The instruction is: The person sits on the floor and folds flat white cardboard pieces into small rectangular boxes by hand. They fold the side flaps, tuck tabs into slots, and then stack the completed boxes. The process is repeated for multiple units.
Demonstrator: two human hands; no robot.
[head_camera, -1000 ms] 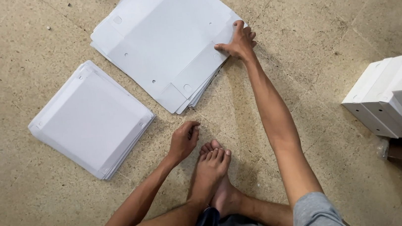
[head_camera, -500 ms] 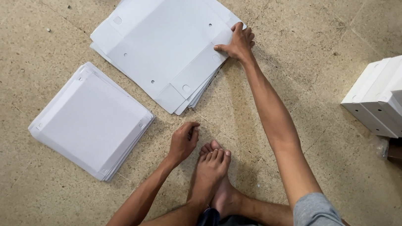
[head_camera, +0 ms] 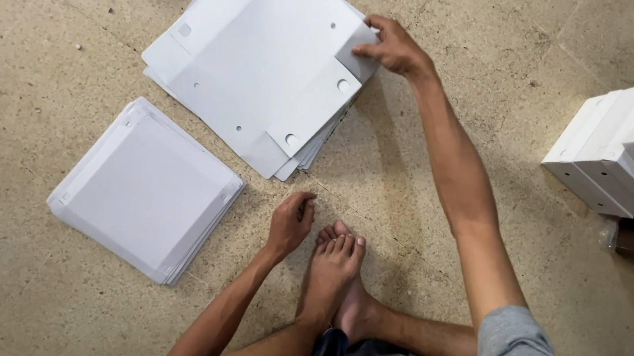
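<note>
White punched cardboard sheet, top of stack, upper centre | my right hand now pinches its corner flap, lifted since a second ago | left hand loose, fingers curled, on floor by feet

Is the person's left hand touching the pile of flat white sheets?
No: the left hand rests on the floor by the feet, apart from the pile of flat white sheets, which only the right hand grips.

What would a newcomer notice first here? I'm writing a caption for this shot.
First, the fanned stack of flat white die-cut cardboard sheets with punched holes at top centre, its right corner flap pinched by the right hand. Next, the neat pile of white folded tray-like lids on the speckled floor at left, and the left hand resting beside bare feet.
</note>
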